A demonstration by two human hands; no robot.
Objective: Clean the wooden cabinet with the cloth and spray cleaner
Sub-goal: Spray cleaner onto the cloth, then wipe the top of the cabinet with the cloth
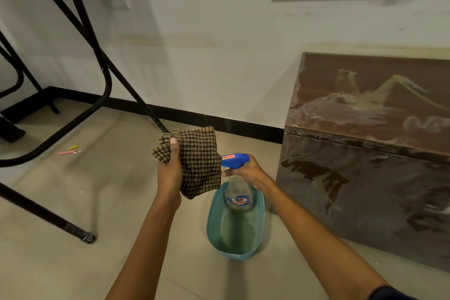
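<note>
Left hand (pixel 170 173) raised, grip clenched on 1 checked cloth (pixel 199 163). Right hand (pixel 248 170) grips 1 spray bottle (pixel 237 178), nozzle at cloth, above 1 teal basin (pixel 236 248). 1 wooden cabinet (pixel 365 153) stands right, on floor.

My checked brown cloth (pixel 199 165) hangs mid-frame beside my blue-topped clear spray bottle (pixel 237 185); the chalk-smeared wooden cabinet (pixel 370 153) stands right.

Dim, warm indoor light. The wall (pixel 207 31) is the brightest area, and a soft shadow of the black metal frame (pixel 97 61) falls across it. The floor (pixel 73 214) is darker, its left part smeared by blur. Straight lines bow toward the edges. The cabinet (pixel 365 153) looks murky, with no glare.
</note>
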